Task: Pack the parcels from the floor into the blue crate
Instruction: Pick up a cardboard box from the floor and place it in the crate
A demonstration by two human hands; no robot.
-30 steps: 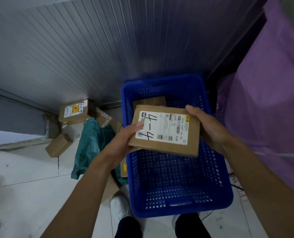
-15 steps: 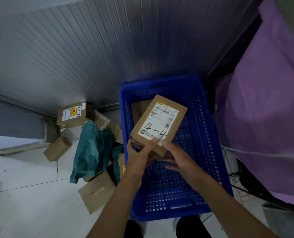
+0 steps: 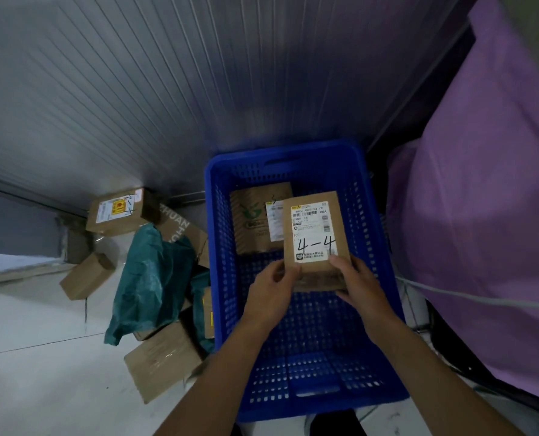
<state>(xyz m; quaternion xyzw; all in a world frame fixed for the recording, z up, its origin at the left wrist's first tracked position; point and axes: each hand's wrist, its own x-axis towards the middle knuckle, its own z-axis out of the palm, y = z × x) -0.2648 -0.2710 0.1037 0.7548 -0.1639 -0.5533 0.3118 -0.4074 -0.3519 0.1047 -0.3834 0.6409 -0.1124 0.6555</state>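
The blue crate (image 3: 217,247) stands on the floor in front of me, against a ribbed grey wall. Inside, a brown parcel with a green logo (image 3: 255,221) lies at the far end. Both hands hold a cardboard parcel marked "4-4" (image 3: 313,234) inside the crate, to the right of that parcel. My left hand (image 3: 272,292) grips its near left corner and my right hand (image 3: 357,286) its near right corner. Several parcels lie on the floor left of the crate: a labelled box (image 3: 117,212), a small box (image 3: 87,275), a green bag (image 3: 150,278) and a flat box (image 3: 162,363).
A large purple sack (image 3: 488,215) rises close along the crate's right side, with a thin cord (image 3: 482,298) across it. The pale tiled floor (image 3: 35,357) spreads to the left. My legs show at the bottom edge.
The "4-4" parcel has turned from lying crosswise above the crate to lengthwise and gone down into it, beside the logo parcel. Both hands shifted to its near end.
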